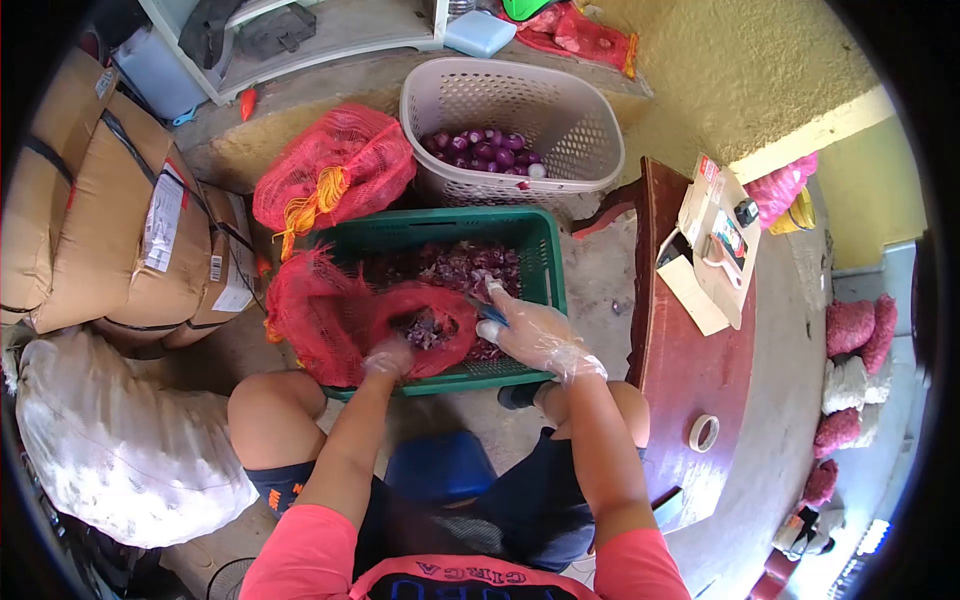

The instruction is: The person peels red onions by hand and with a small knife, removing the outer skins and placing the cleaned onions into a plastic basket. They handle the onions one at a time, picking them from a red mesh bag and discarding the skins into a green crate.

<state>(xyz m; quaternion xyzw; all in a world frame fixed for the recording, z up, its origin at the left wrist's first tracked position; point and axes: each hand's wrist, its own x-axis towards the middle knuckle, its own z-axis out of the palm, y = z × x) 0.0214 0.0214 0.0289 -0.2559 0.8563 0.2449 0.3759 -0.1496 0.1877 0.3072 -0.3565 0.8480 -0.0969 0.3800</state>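
Observation:
A red mesh bag point(325, 315) lies open over the left part of a green plastic crate point(553, 260), with dark onion skins inside its mouth. My left hand point(388, 358), in a clear plastic glove, is closed on the bag's near rim. Over the crate's right side, my gloved right hand point(540, 338) is closed around a small blue-handled tool point(490, 314); its working end cannot be made out. Loose purple onion skins point(465, 265) fill the crate beneath. Behind it, a light perforated basket point(590, 120) holds purple onions point(485, 150).
A full red mesh sack point(340, 165) tied with orange string stands behind the crate. Wrapped brown bales point(100, 210) and a white sack point(120, 440) are at left. On the right, a reddish wooden table point(690, 390) carries cardboard point(715, 245) and a tape roll point(704, 433).

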